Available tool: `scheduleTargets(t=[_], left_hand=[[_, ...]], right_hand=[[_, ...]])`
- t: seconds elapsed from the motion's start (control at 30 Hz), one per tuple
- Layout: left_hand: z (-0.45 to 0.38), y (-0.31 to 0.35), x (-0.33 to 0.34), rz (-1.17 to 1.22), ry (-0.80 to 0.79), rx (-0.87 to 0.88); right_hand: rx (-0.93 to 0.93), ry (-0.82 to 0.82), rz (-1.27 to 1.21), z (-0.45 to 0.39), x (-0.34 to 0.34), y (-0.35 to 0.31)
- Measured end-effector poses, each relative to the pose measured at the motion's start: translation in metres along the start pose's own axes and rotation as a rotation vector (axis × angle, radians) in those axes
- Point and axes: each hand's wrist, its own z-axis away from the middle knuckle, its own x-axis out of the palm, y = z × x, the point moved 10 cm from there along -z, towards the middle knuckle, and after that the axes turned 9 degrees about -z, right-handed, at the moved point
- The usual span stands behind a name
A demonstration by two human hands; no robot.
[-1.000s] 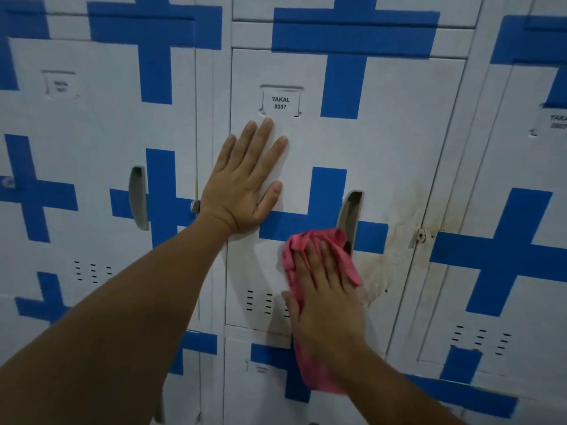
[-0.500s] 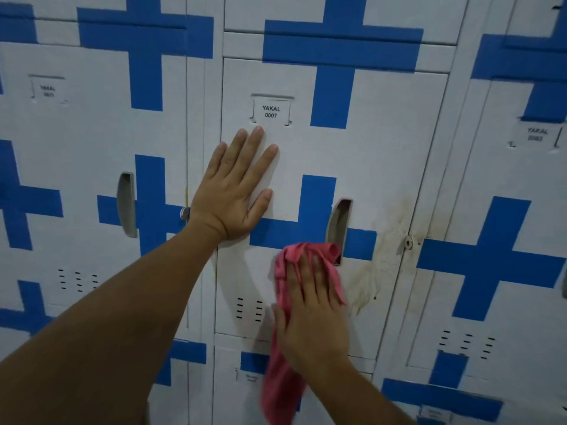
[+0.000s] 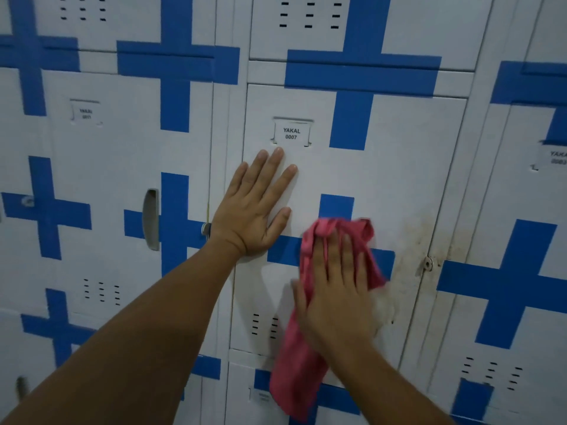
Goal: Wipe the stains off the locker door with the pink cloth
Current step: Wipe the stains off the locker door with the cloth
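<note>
A white locker door (image 3: 399,167) labelled YAKAL 0007 faces me, crossed by blue tape. Brown stains (image 3: 412,240) run down its right edge near the latch, with a paler smear below. My right hand (image 3: 334,289) presses the pink cloth (image 3: 300,357) flat against the door over the handle slot, just left of the stains; the cloth's tail hangs down below my wrist. My left hand (image 3: 254,207) lies flat on the door's upper left with fingers spread, holding nothing.
Neighbouring white lockers with blue tape crosses surround the door. The left locker has a handle slot (image 3: 151,219). A small latch (image 3: 427,264) sits at the stained edge, and more staining marks the right locker's frame (image 3: 454,240). Vent slots (image 3: 264,325) show beside the cloth.
My right hand and the cloth have slid up and to the right, over the handle slot, closer to the stains. The view has tilted upward. My left hand stays planted.
</note>
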Motion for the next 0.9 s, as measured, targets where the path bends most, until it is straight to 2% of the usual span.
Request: scheduleTargets(t=[0.1, 0.2, 0.33, 0.43, 0.53, 0.67, 0.73, 0.83, 0.9], left_hand=[[0.0, -0.001, 0.002, 0.003, -0.017, -0.002], [0.0, -0.001, 0.001, 0.0, -0.008, -0.002], [0.001, 0.001, 0.001, 0.016, -0.009, -0.002], [0.0, 0.0, -0.002, -0.005, 0.014, 0.001], [0.0, -0.002, -0.001, -0.015, 0.005, 0.0], [-0.001, -0.001, 0.0, 0.001, 0.008, -0.008], [0.0, -0.001, -0.001, 0.005, 0.009, -0.011], [0.0, -0.001, 0.0, 0.007, 0.007, -0.013], [0.001, -0.002, -0.002, 0.009, 0.026, -0.02]], right_hand=[[-0.038, -0.021, 0.031, 0.008, 0.005, 0.004], [-0.084, 0.002, 0.036, -0.041, -0.029, 0.003], [0.02, 0.098, 0.088, -0.087, -0.068, 0.011], [-0.01, 0.061, 0.044, -0.051, -0.041, -0.002], [-0.121, -0.059, 0.074, -0.001, 0.001, -0.015], [-0.229, -0.023, 0.143, -0.026, -0.022, -0.012], [-0.134, 0.024, 0.12, -0.053, -0.047, 0.015], [0.215, 0.159, -0.003, -0.073, -0.087, 0.084], [0.364, 0.248, -0.1, -0.064, -0.095, 0.103]])
